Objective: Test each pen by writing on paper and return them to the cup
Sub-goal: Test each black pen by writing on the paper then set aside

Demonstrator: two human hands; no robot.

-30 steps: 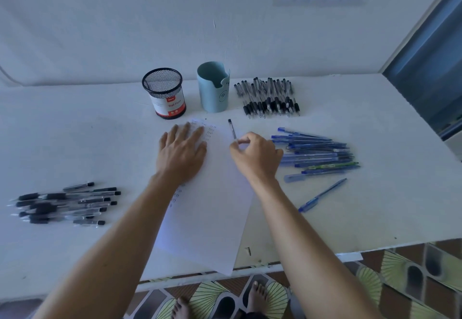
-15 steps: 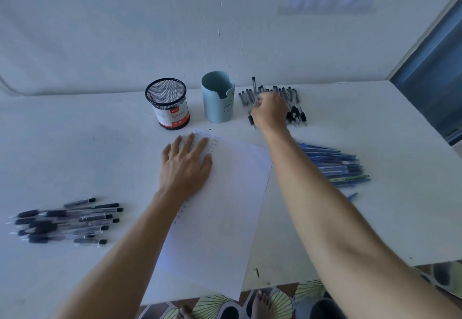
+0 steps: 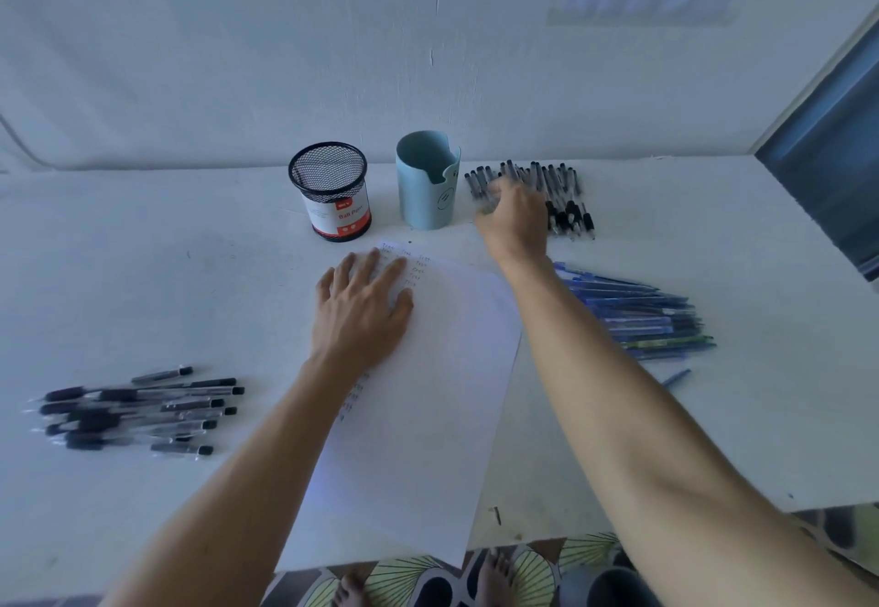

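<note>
My left hand (image 3: 361, 316) lies flat, fingers spread, on the upper left of a white sheet of paper (image 3: 428, 416) with small handwritten marks near its top. My right hand (image 3: 516, 221) reaches far back to a row of black pens (image 3: 563, 197) beside the light blue cup (image 3: 425, 188). Its fingers are bent down over the left end of that row. Motion blur hides whether they pinch a pen. The blue cup looks empty from here.
A black mesh cup (image 3: 330, 197) with a red and white label stands left of the blue cup. A heap of blue pens (image 3: 637, 316) lies right of the paper, with one blue pen (image 3: 675, 377) apart. More black pens (image 3: 138, 411) lie at the left. The table's front edge (image 3: 618, 523) is near.
My right hand left the paper with a black pen, carried it back to the row of black pens, and now sits lower on the row's left end. My left hand stayed put.
</note>
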